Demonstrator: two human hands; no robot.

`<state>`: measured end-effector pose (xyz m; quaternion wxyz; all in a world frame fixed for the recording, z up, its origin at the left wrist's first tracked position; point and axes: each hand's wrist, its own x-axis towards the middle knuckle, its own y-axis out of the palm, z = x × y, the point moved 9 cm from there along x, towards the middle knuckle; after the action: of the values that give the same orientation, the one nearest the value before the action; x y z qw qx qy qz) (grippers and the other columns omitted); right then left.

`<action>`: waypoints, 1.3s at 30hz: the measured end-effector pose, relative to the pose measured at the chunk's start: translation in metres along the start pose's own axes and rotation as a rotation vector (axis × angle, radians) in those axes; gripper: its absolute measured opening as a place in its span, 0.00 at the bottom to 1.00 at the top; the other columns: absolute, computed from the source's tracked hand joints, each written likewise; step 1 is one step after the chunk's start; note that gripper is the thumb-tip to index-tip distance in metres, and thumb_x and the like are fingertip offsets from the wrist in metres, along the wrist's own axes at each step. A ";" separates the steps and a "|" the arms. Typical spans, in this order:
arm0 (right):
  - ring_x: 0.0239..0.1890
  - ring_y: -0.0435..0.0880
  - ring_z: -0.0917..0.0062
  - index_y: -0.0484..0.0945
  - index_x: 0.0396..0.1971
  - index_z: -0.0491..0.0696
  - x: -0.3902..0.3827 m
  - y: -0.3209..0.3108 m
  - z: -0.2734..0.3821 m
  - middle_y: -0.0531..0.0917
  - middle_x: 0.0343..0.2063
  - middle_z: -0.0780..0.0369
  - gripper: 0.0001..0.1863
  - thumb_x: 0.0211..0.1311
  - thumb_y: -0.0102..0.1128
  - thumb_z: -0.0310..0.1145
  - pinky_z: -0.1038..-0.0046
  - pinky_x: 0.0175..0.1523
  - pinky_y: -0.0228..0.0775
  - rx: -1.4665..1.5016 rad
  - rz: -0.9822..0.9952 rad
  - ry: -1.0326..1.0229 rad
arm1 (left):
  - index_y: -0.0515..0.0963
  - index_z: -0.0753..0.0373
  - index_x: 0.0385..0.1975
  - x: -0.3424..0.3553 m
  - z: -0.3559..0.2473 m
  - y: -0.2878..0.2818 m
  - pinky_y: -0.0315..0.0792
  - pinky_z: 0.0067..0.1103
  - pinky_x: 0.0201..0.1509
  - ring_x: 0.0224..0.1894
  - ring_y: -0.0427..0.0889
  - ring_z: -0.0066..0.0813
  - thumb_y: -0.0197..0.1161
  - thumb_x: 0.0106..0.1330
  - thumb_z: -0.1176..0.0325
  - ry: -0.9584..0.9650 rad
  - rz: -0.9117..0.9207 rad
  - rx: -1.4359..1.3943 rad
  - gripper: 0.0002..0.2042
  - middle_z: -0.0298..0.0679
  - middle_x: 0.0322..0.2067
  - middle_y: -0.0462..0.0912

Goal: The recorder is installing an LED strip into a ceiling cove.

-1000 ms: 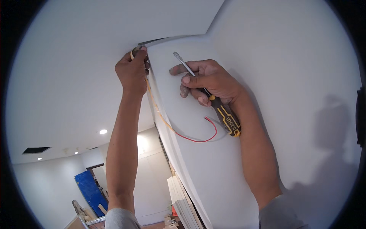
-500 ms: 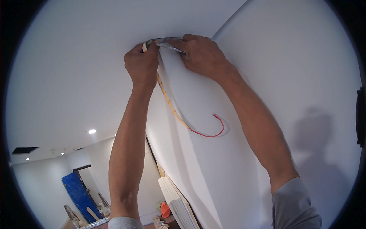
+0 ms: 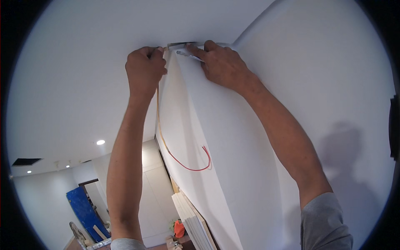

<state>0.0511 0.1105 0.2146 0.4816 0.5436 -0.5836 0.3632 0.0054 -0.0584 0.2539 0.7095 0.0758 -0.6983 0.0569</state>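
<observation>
High up, my left hand (image 3: pixel 146 68) pinches a thin yellow LED strip (image 3: pixel 159 121); part of it is hidden behind the fingers. Below the hand the strip hangs in a curve and ends in a red wire (image 3: pixel 192 169) with a hooked free end. My right hand (image 3: pixel 225 64) is closed around a slim, shiny, clear-looking tool (image 3: pixel 187 54) whose exact kind I cannot make out. Its index finger reaches to the narrow dark slot (image 3: pixel 180 44) where ceiling and wall meet. The left fingertips are just left of that slot.
The white ceiling (image 3: pixel 83 75) spreads to the left and a white wall (image 3: pixel 333 83) stands at right. Below lean several white boards (image 3: pixel 189 221), near an orange object (image 3: pixel 179 228). A blue panel (image 3: pixel 85 214) stands at the far left, under a lit ceiling lamp (image 3: pixel 101 142).
My left hand has shifted left and slightly down, away from my right hand. The hanging strip and its red wire have swung left and lower, and the slot shows more.
</observation>
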 end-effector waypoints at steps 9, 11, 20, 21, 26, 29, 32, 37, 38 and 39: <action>0.35 0.87 0.55 0.72 0.66 0.58 -0.005 0.004 0.000 0.78 0.44 0.49 0.31 0.62 0.50 0.24 0.58 0.42 0.82 0.061 -0.068 0.021 | 0.81 0.68 0.40 -0.008 0.016 0.003 0.72 0.20 0.32 0.30 0.85 0.23 0.62 0.70 0.63 -0.111 0.087 -0.247 0.12 0.38 0.31 0.84; 0.35 0.87 0.55 0.72 0.66 0.58 -0.006 0.004 0.002 0.79 0.44 0.49 0.31 0.61 0.50 0.24 0.58 0.42 0.82 0.062 -0.074 0.020 | 0.81 0.70 0.39 -0.009 0.021 0.004 0.72 0.20 0.30 0.29 0.84 0.24 0.62 0.69 0.64 -0.112 0.037 -0.290 0.12 0.38 0.30 0.83; 0.35 0.86 0.54 0.71 0.67 0.60 -0.008 0.001 0.000 0.79 0.44 0.49 0.33 0.61 0.50 0.23 0.58 0.42 0.82 0.093 -0.078 0.057 | 0.80 0.71 0.46 -0.015 0.027 0.014 0.74 0.27 0.47 0.42 0.82 0.28 0.63 0.69 0.63 -0.179 0.169 -0.852 0.16 0.40 0.37 0.84; 0.35 0.86 0.53 0.71 0.67 0.60 -0.008 0.001 0.001 0.79 0.44 0.49 0.33 0.60 0.50 0.23 0.57 0.42 0.82 0.096 -0.077 0.065 | 0.80 0.70 0.49 -0.018 0.037 0.025 0.73 0.28 0.49 0.44 0.81 0.28 0.63 0.69 0.63 -0.351 0.241 -1.249 0.17 0.40 0.39 0.84; 0.37 0.86 0.51 0.70 0.68 0.60 -0.005 0.005 0.005 0.79 0.45 0.49 0.33 0.61 0.50 0.23 0.56 0.43 0.82 0.111 -0.028 0.090 | 0.81 0.69 0.47 -0.016 0.054 0.027 0.74 0.24 0.42 0.37 0.82 0.26 0.64 0.68 0.67 -0.177 0.064 -0.870 0.13 0.38 0.36 0.84; 0.38 0.86 0.52 0.70 0.67 0.61 -0.003 0.001 0.011 0.79 0.45 0.48 0.32 0.61 0.49 0.24 0.56 0.43 0.82 0.126 -0.049 0.071 | 0.84 0.68 0.38 -0.013 0.043 0.016 0.73 0.18 0.35 0.30 0.81 0.20 0.74 0.61 0.65 0.006 -0.072 -0.601 0.13 0.34 0.29 0.84; 0.39 0.86 0.60 0.71 0.67 0.62 0.003 0.003 0.017 0.80 0.43 0.56 0.31 0.63 0.53 0.27 0.60 0.44 0.81 0.052 -0.026 0.147 | 0.84 0.70 0.32 -0.010 0.042 0.006 0.71 0.19 0.32 0.27 0.75 0.18 0.73 0.62 0.68 0.034 -0.180 -0.650 0.10 0.33 0.24 0.82; 0.35 0.84 0.59 0.74 0.64 0.57 0.004 -0.008 0.042 0.79 0.39 0.53 0.28 0.61 0.59 0.27 0.61 0.40 0.79 0.218 -0.161 0.043 | 0.80 0.67 0.25 0.001 0.059 -0.008 0.70 0.20 0.32 0.23 0.73 0.19 0.71 0.61 0.67 0.099 -0.333 -0.517 0.10 0.35 0.20 0.80; 0.35 0.84 0.59 0.74 0.64 0.57 0.001 -0.014 0.046 0.79 0.39 0.53 0.28 0.61 0.59 0.27 0.61 0.40 0.79 0.205 -0.155 0.037 | 0.80 0.67 0.25 -0.002 0.055 -0.006 0.70 0.20 0.32 0.23 0.73 0.19 0.71 0.61 0.67 0.094 -0.338 -0.531 0.10 0.35 0.20 0.80; 0.35 0.83 0.61 0.75 0.63 0.56 -0.003 -0.030 0.058 0.78 0.37 0.54 0.28 0.60 0.60 0.27 0.61 0.40 0.78 0.284 -0.223 -0.030 | 0.80 0.67 0.26 -0.007 0.048 -0.005 0.71 0.21 0.32 0.24 0.73 0.19 0.69 0.61 0.67 0.114 -0.354 -0.529 0.10 0.35 0.21 0.80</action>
<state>0.0704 0.0523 0.1936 0.4286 0.6727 -0.4699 0.3781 -0.0407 -0.0720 0.2474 0.7415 0.0058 -0.6239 -0.2469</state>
